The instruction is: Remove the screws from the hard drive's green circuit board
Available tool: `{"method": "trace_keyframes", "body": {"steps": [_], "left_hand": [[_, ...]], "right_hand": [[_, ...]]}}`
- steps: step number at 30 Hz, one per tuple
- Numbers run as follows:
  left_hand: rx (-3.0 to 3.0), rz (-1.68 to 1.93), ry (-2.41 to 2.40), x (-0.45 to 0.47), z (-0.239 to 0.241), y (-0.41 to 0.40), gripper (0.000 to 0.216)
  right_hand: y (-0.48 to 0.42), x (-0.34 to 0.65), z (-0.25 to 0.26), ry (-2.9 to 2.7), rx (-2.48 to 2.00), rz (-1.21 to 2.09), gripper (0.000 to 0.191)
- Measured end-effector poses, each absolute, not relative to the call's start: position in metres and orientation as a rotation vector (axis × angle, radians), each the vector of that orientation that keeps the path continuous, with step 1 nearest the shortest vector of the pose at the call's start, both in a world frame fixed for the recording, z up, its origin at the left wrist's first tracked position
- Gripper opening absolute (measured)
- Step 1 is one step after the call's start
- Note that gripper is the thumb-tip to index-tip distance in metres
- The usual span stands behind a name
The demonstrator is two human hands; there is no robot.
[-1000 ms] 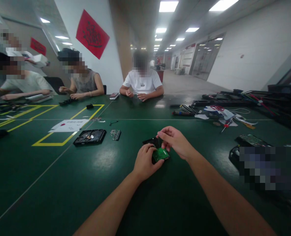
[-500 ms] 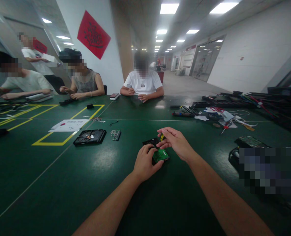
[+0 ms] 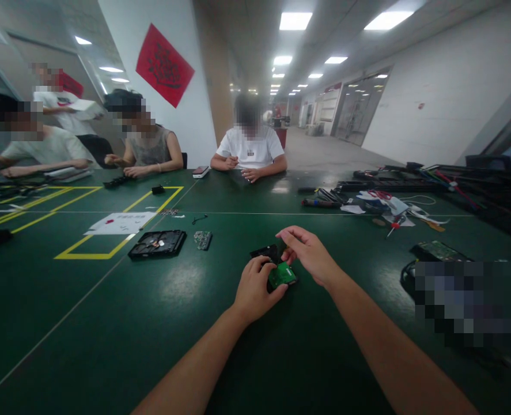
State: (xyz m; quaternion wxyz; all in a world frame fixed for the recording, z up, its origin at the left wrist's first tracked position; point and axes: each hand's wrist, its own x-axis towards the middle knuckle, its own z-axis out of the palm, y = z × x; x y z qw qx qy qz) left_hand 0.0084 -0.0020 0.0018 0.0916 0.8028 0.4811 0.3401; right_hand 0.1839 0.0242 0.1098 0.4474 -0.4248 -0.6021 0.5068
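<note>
My left hand [image 3: 254,288] is closed on a small black hard drive with a green circuit board [image 3: 282,274] facing up, holding it on the green table [image 3: 108,323]. My right hand [image 3: 307,253] hovers over the board's far end with its fingers curled together in a pinch; what they hold is hidden. A black piece [image 3: 264,251] lies just behind the board.
An opened black drive case [image 3: 157,242] and a small circuit board [image 3: 203,238] lie to the left beside yellow floor-tape lines [image 3: 86,253]. Tools, cables and paper [image 3: 380,202] crowd the right side. Several people sit at the far edge; one [image 3: 250,151] faces me.
My right hand has shifted slightly over the board, and the small yellow tip seen between its fingers half a second ago is now hidden. My left hand keeps its grip.
</note>
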Motion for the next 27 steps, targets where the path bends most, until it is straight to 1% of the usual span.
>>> {"method": "trace_keyframes", "body": {"steps": [5,12,20,27], "left_hand": [[2.407,1.024,1.423,0.0082,-0.0002,-0.0008,0.051],[2.408,1.008,1.416,0.0081,-0.0022,0.0001,0.052],[2.403,1.021,1.413,0.0072,-0.0020,0.0002,0.050],[2.402,1.026,1.405,0.0061,-0.0007,-0.0002,0.050]], "right_hand": [[0.0267,0.1890,0.1108,-1.456,-1.056,1.185,0.032],[0.0242,0.1862,0.1139,-1.443,-0.977,1.315,0.028],[0.0258,0.1898,0.1116,-1.516,-1.082,1.173,0.033],[0.0244,0.1867,0.1121,-1.499,-1.010,1.219,0.034]]}}
